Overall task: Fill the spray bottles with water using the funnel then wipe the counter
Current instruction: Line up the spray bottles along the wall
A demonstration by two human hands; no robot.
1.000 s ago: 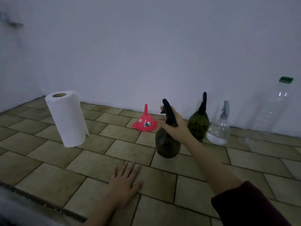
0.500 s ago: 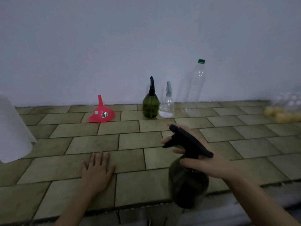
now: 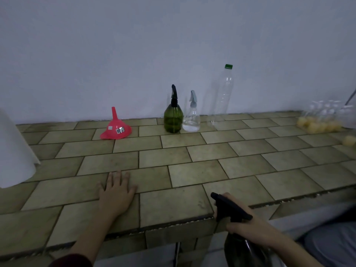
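Your left hand (image 3: 115, 191) is lying flat, palm down and fingers spread, on the tan tiled counter (image 3: 192, 151) near its front edge; that grip is released and grasping nothing. Your right hand (image 3: 248, 226) is wrapping around the neck of a dark green plastic spray bottle with a black trigger head (image 3: 242, 247), grip clenched on it, and you are holding it off the counter, just past the near edge, low on the right. The trigger nozzle is pointing left and away from you.

Far along the wall, a red plastic funnel (image 3: 116, 128) is sitting wide mouth down, spout up, with stickers on its side. To its right a second green spray bottle with a black head (image 3: 173, 117) is standing upright, and a small clear spray bottle with a pale grey head (image 3: 191, 118) is standing just beside it. A tall clear plastic bottle with a green cap (image 3: 223, 93) is standing right of those. A white paper towel roll (image 3: 13, 149) is showing at the left edge. Pale yellow lumps (image 3: 319, 125) are lying at the far right, too blurred to identify.
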